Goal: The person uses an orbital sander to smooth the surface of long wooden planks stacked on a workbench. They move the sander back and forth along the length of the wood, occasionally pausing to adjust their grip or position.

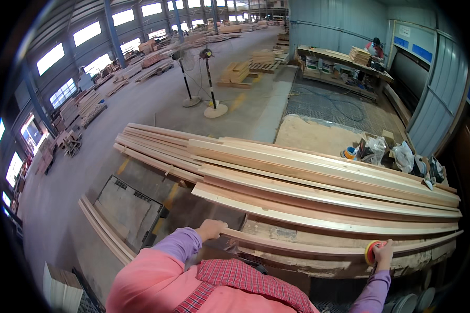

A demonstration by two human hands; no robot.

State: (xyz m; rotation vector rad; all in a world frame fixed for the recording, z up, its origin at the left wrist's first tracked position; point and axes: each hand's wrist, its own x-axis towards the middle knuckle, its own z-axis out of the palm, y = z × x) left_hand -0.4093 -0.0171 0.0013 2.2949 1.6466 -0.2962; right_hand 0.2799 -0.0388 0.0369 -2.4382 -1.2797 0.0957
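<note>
My left hand (212, 229) grips the left end of a long narrow wooden strip (293, 246). Toward the strip's right part, my right hand (384, 255) holds a round red-and-yellow pad (369, 252), apparently a sanding pad, against the strip's face. The fingers partly cover the pad. Beneath the strip is a worn wooden workbench (270, 231) with a rough front edge. Just beyond it lies a long pale wooden moulding (317, 219), roughly parallel to the strip, with more profiled boards (317, 191) behind.
Thinner wooden strips (156, 141) extend left past the boards. Plastic bags (403, 156) and an orange-and-blue container (349, 152) sit at the back right. Two pedestal fans (209, 86) stand on the floor. Another person (376, 49) is at a far bench. Two strips (105, 231) lean at lower left.
</note>
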